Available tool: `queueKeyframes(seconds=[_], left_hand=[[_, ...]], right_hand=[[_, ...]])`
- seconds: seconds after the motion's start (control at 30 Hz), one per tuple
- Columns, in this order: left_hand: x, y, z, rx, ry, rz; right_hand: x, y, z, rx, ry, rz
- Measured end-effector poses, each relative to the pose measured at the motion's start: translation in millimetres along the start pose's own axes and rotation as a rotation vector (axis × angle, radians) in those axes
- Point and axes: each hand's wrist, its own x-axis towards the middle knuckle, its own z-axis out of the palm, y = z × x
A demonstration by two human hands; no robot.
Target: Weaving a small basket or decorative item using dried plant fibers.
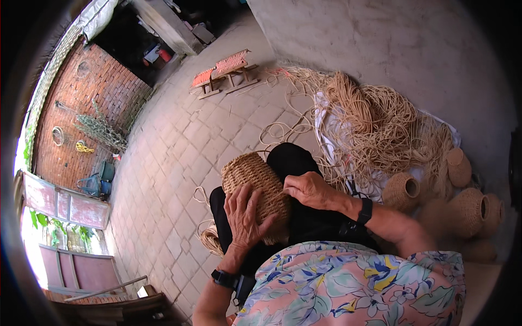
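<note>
A tan woven basket (251, 176) of twisted cord lies tilted across my lap, between my black-clad knees. My left hand (243, 217) grips its near left side, the fingers spread along the weave and the thumb to the right. Beside the basket's right side, my right hand (309, 189) is closed in a pinch above my thigh. A short bit of cord (285, 190) shows at its fingertips, by the basket wall; most of it is hidden by the fingers. The basket's opening cannot be made out.
A large heap of loose cord (375, 117) lies on white sheeting at the right, near a grey wall (391, 43). Several finished-looking woven baskets (401, 191) stand nearby. A cord bundle (210, 240) sits by my left leg. Low wooden stools (228, 65) stand ahead on the paving.
</note>
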Motion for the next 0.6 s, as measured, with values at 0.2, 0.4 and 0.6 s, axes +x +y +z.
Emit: queueKeyframes(seconds=[0.2, 0.4, 0.6], left_hand=[[2.2, 1.7, -11.5, -0.180, 0.096, -0.101], [28.2, 15.7, -25.8, -0.166, 0.174, 0.040], [52.9, 17.9, -24.0, -0.278, 0.112, 0.078]], right_hand=[[-8.7, -26.7, -30.6, -0.370, 0.315, -0.356], [-12.5, -21.3, -12.4, -0.484, 0.090, -0.412], [-2.1, -11.4, -3.3, -0.464, -0.023, -0.456]])
